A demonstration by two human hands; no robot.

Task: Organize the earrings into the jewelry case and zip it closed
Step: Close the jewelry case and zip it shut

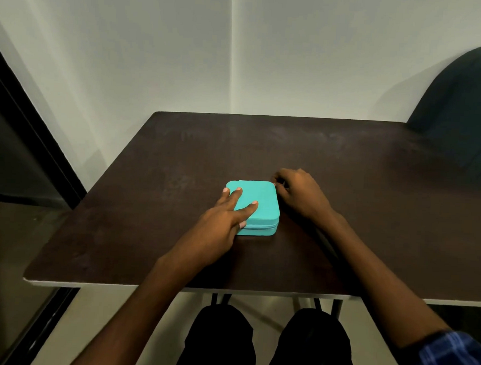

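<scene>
A turquoise jewelry case (263, 200) lies flat on the dark brown table (345, 164), lid down, with its zipper line visible along the near side. My left hand (227, 215) rests on the lid's left part, fingers spread and pressing, thumb against the near side. My right hand (299, 194) is at the case's far right corner, fingers pinched together at the zipper; the pull itself is hidden by the fingers. No earrings are in view.
A dark chair back (463, 109) stands at the table's far right corner. White walls rise behind the table. A dark door or panel (17, 145) is at the left. My knees (268, 343) show below the table's near edge.
</scene>
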